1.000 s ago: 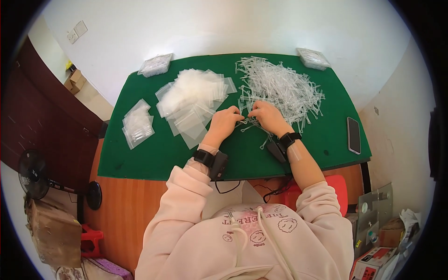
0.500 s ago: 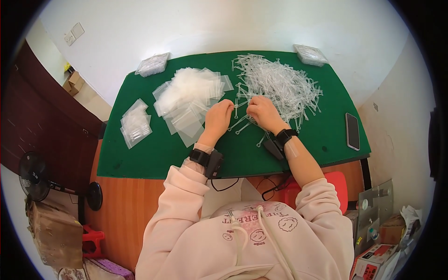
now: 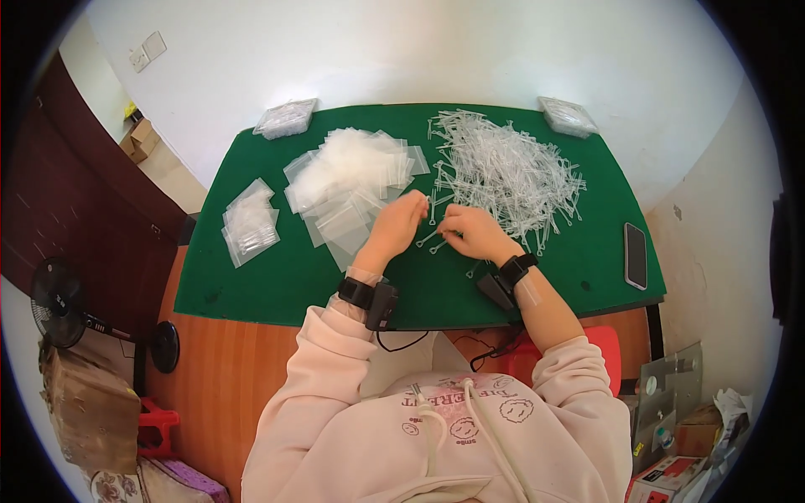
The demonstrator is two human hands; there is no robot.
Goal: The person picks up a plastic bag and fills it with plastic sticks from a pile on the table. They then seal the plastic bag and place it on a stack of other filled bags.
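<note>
My left hand (image 3: 400,226) is closed in a pinch beside the loose sticks. Whatever its fingertips hold is too small to make out. To its right, my right hand (image 3: 476,234) has its fingers curled and its fingertips closed at the end of a clear plastic stick (image 3: 428,239) with a small ring at one end. A second ringed stick lies just beside it. Beyond my right hand spreads a large heap of the same clear sticks (image 3: 507,172). Past my left hand lies a loose pile of clear flat plastic bags (image 3: 352,172).
Filled clear bags (image 3: 250,226) lie at the left of the green tabletop (image 3: 277,289). Clear boxes of sticks stand at the far left corner (image 3: 286,119) and far right corner (image 3: 568,116). A phone (image 3: 636,256) lies near the right edge. A black fan (image 3: 59,303) stands left.
My right hand has come slightly nearer to me, its fingertips now at the near sticks. My left hand keeps its pinch in nearly the same place. The whole view has shifted slightly.
</note>
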